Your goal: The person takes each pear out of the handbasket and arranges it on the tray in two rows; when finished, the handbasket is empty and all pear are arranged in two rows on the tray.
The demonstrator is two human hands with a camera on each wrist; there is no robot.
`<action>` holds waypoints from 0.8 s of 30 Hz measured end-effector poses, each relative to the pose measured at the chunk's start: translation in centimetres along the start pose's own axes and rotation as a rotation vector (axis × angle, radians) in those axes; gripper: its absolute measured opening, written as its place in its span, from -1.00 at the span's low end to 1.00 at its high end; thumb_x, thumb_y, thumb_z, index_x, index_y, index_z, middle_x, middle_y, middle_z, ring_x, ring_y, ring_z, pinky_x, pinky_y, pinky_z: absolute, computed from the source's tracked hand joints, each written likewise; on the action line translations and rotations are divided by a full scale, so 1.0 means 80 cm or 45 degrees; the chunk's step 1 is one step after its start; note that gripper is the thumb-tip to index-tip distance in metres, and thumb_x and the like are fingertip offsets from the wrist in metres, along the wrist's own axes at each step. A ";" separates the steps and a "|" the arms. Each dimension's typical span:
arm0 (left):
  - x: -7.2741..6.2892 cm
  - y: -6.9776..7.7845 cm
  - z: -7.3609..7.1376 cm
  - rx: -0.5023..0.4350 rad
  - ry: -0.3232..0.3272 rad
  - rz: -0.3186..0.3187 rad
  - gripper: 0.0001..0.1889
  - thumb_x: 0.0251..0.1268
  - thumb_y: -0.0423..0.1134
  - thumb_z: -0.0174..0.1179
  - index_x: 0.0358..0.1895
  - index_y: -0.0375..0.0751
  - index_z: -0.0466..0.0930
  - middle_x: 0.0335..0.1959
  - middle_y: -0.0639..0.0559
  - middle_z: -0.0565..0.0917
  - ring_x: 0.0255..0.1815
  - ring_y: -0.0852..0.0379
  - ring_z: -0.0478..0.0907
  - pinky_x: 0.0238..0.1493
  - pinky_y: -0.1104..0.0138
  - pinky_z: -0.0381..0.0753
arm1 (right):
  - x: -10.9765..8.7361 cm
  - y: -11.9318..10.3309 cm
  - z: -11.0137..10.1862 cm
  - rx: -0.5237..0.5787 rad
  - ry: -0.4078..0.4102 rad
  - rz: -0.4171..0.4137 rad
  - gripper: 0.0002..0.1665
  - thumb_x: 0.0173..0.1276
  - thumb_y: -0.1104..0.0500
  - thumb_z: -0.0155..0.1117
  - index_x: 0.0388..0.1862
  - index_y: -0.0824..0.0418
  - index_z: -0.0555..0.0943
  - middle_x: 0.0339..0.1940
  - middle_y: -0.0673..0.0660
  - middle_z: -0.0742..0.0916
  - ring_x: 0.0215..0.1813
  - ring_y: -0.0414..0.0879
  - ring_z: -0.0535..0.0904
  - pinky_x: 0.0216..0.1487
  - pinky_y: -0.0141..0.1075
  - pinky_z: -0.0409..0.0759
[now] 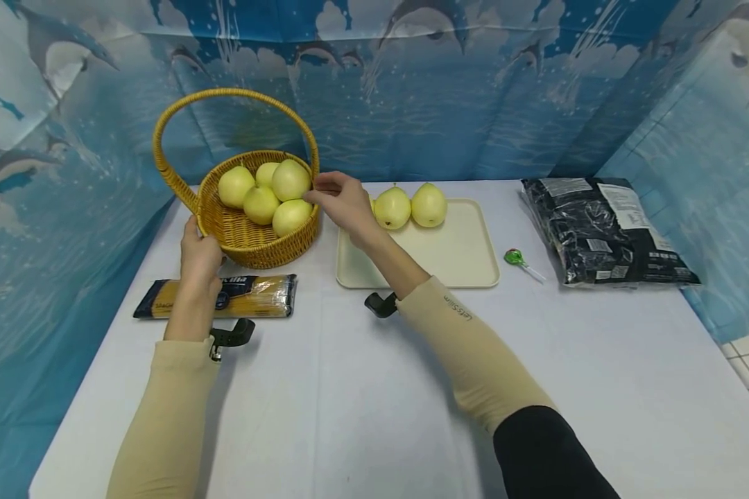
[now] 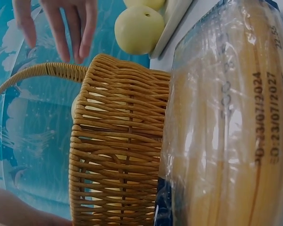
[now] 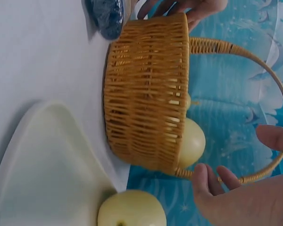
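Note:
A wicker basket with a tall arched handle stands at the back left and holds several yellow-green pears. On its left side, by the handle's base, my left hand grips the basket, partly hidden behind it. My right hand is at the basket's right rim by the other handle base. In the right wrist view its thumb and fingers are apart with nothing between them. Right of the basket, pears sit at the back of a cream tray; one is partly hidden behind my right hand.
A pack of spaghetti lies in front of the basket, under my left forearm. Right of the tray lies a green-wrapped lollipop. A black plastic package sits at the back right. A dolphin-print curtain hangs behind the table.

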State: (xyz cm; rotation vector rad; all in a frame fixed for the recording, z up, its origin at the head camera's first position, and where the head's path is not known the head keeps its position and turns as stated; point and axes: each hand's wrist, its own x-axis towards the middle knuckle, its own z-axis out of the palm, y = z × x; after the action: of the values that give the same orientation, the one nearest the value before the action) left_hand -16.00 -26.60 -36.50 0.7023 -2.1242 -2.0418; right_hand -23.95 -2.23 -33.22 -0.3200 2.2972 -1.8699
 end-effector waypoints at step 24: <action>0.000 0.000 0.002 0.004 0.029 0.009 -0.26 0.72 -0.30 -0.26 0.76 0.23 -0.33 0.76 0.05 -0.03 0.71 -0.02 0.00 0.59 0.02 0.15 | 0.033 -0.016 0.068 -0.086 -0.014 0.127 0.04 0.46 -0.10 0.35 0.77 0.01 0.08 0.68 0.07 0.34 0.59 0.05 0.37 0.46 -0.04 0.48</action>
State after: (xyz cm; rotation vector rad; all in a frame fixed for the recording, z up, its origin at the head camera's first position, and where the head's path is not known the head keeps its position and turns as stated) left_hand -16.03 -26.44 -36.50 0.7138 -2.1149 -2.0173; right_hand -25.01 -8.33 -33.05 -0.2198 2.3272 -1.7426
